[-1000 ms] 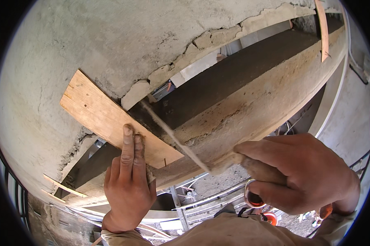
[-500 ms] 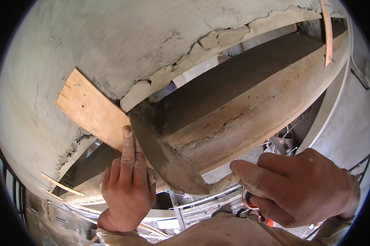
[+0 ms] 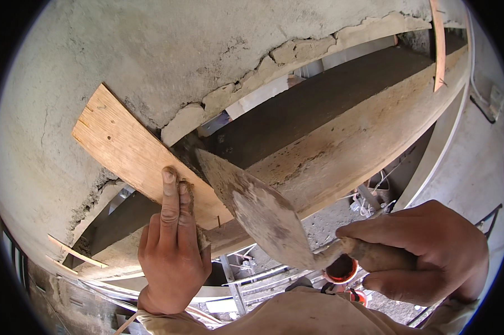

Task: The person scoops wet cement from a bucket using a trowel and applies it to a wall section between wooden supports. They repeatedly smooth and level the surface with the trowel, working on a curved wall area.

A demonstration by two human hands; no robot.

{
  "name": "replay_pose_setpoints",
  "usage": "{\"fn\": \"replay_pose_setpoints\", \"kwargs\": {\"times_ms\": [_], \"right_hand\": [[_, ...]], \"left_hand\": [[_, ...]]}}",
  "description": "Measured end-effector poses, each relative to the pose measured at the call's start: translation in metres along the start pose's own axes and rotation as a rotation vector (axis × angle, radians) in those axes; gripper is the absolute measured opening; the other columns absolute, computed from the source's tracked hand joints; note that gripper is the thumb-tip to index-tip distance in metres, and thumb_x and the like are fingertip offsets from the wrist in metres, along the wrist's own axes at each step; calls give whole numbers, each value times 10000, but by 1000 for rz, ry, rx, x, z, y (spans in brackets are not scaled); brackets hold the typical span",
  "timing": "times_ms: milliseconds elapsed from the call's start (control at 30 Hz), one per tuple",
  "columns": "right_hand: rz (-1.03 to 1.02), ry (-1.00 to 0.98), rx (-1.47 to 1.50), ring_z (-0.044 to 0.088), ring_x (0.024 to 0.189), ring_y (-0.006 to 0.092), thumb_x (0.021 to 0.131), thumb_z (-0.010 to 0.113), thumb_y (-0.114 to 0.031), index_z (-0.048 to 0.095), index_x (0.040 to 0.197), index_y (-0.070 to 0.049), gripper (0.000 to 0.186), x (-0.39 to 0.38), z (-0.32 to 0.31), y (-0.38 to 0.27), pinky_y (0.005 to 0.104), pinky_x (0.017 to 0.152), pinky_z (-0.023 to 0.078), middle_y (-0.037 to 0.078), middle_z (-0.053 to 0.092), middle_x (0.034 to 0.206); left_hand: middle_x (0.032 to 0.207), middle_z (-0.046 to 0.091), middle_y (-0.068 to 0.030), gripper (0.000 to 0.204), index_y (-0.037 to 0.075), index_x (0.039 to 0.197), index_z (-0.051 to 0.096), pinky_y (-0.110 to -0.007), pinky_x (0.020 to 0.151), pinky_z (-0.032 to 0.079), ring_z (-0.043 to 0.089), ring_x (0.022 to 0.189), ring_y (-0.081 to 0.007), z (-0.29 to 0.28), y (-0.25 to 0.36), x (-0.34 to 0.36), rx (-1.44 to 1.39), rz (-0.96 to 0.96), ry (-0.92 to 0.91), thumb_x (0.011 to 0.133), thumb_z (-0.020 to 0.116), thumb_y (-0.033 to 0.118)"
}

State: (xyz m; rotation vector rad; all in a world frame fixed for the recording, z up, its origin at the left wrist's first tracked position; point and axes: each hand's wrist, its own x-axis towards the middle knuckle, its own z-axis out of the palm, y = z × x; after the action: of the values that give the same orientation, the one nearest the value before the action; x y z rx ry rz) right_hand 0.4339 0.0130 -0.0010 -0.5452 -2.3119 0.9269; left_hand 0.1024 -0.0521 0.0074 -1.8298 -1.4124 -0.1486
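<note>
Right hand point(image 3: 425, 251): lower right, fist wrapped tight round the mortar-caked handle of the trowel point(image 3: 257, 209).
Trowel: blade smeared grey, flat face up, tip reaching up-left to the dark gap under the plaster edge.
Left hand point(image 3: 171, 245): lower left, clamped on nothing; fingers straight and together, fingertips point(image 3: 169, 176) pressed flat on the plywood board point(image 3: 132, 153), well apart from the right hand.
Plywood board: pale, slanting, upper end against the rough plastered surface point(image 3: 168, 56).
Plastered surface: grey, cracked along its lower edge.
Timber beam point(image 3: 364, 134): behind the blade, running up to the right.
Orange cup point(image 3: 341, 271): below, just beside the handle.
</note>
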Motion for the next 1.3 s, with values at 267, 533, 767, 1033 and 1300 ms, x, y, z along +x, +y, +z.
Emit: {"fn": "replay_pose_setpoints", "kwargs": {"times_ms": [267, 533, 767, 1033, 1300], "right_hand": [[-1, -124, 6, 759, 769, 257, 810, 816, -148, 620, 1306, 77, 579, 15, -4, 3, 328, 650, 580, 233, 746, 1005], [-73, -73, 209, 769, 803, 265, 852, 784, -123, 606, 1329, 68, 543, -3, -14, 23, 324, 668, 594, 237, 746, 1021], [-92, 19, 30, 755, 773, 263, 844, 785, -127, 582, 1325, 39, 548, 8, -1, 30, 341, 664, 576, 176, 739, 932], [-114, 63, -27, 638, 561, 239, 879, 755, -138, 575, 1315, 15, 495, 24, 35, 26, 348, 519, 540, 101, 615, 789], [-124, 99, -373, 644, 523, 219, 844, 803, -174, 633, 1276, 45, 512, 16, 37, 8, 338, 462, 518, 114, 670, 763]], "left_hand": [[1503, 495, -272, 629, -115, 1337, 583, -332, 648, 509, 586, 716, -230, 5, -6, -6, 9, 11, -4, 731, 637, 45], [1560, 427, -254, 828, -85, 1406, 532, -379, 774, 542, 631, 848, -305, -8, -5, -3, -18, -27, -86, 598, 681, 20], [1504, 486, -285, 691, -101, 1365, 573, -334, 638, 499, 587, 705, -228, -4, -5, 0, 16, 27, -13, 690, 635, 33], [1498, 486, -301, 682, -107, 1358, 573, -333, 637, 503, 606, 720, -220, 1, -6, -3, -1, 6, -17, 693, 633, 31], [1485, 490, -316, 633, -126, 1327, 586, -345, 653, 512, 606, 731, -243, 3, -9, 0, 17, 48, -19, 716, 621, 36]]}}
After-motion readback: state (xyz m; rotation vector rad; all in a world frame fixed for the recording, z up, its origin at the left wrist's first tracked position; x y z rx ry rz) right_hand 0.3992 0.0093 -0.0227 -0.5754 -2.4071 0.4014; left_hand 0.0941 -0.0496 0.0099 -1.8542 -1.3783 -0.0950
